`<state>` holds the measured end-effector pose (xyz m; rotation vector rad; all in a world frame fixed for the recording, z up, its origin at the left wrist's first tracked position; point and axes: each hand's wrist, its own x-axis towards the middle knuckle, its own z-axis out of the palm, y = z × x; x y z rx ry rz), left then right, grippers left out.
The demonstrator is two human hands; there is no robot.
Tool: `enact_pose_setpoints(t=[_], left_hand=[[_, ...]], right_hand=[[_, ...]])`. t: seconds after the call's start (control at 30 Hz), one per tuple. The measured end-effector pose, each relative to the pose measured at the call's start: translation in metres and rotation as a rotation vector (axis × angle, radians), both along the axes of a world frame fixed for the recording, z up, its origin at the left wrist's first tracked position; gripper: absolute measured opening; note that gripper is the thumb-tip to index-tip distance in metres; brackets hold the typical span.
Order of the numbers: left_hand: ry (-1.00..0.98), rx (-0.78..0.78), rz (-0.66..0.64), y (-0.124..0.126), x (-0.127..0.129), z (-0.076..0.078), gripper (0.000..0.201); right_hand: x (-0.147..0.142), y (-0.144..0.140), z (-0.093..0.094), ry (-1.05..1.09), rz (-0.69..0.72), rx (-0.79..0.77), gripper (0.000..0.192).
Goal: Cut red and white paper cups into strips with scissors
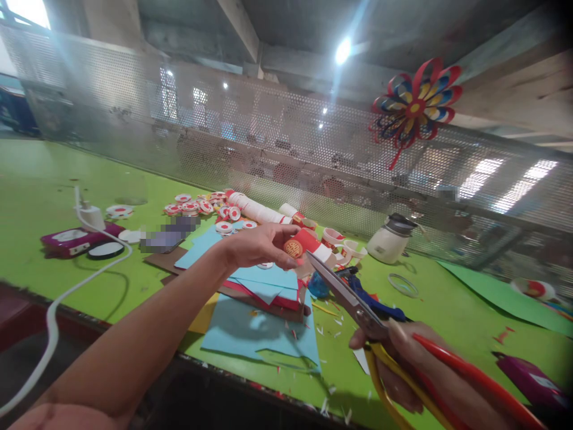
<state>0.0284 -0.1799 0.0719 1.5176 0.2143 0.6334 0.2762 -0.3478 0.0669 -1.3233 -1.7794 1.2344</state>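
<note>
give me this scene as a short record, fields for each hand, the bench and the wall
left hand: left hand pinches a small red paper piece with a gold emblem
right hand: right hand grips red-and-yellow-handled metal scissors, blades at the piece
bench: green worktop, blue paper sheets, red-and-white discs
wall: perforated metal screen, multicoloured paper pinwheel

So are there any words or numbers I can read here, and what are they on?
No words or numbers can be read.
Red roll in the left hand: a gold round sign, too small to read.
Red-and-white discs: marks too small to read.
Blurred patch on the table: unreadable.
Scissors in the right hand: no print shows.
</note>
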Motion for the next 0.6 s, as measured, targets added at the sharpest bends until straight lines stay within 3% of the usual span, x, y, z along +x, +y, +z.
enact_pose_setpoints(t=[0.2, 0.37, 0.6], left_hand=[[0.129, 0.056, 0.079, 0.012, -0.002, -0.003, 0.027], [0.280, 0.103, 0.195, 0.030, -0.003, -0.015, 0.021], [0.557, 0.275, 0.494, 0.039, 0.001, -0.026, 0.018]], right_hand=[[-0.012, 0.007, 0.002, -0.005, -0.069, -0.039, 0.044], [-0.015, 0.039, -0.015, 0.031, -0.086, -0.080, 0.047], [-0.022, 0.057, -0.031, 0.177, -0.250, -0.250, 0.051]])
